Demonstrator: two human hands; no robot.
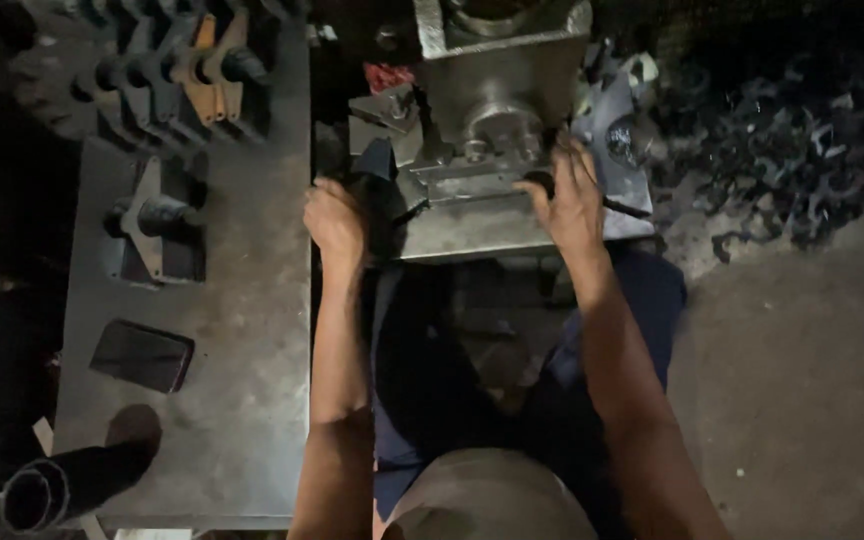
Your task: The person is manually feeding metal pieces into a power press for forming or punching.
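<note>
Head view, dim workshop light. Left hand (335, 222) is closed around a dark knob-like handle (377, 195) at the left side of a grey metal machine block (497, 110). Right hand (572, 200) lies on the block's front ledge, fingers spread over a thin dark rod (620, 207) that pokes out to the right; whether it pinches the rod or only rests on it I cannot tell. The block stands just beyond the person's knees, right of the steel bench (242, 340).

Risks, as judged: fingers sit close to the block's edges and its round boss (502, 125), so a slip of the handle could nip them; poor light hides small parts.

Surroundings: on the bench, a flanged casting (157, 225) near the left edge, a row of similar castings (187, 75) along the far edge, a flat dark slab (142, 355) nearer, and a dark pipe (62, 485) at the near left corner. A heap of dark metal pieces (782, 150) lies on the floor to the right, crowding that side
</note>
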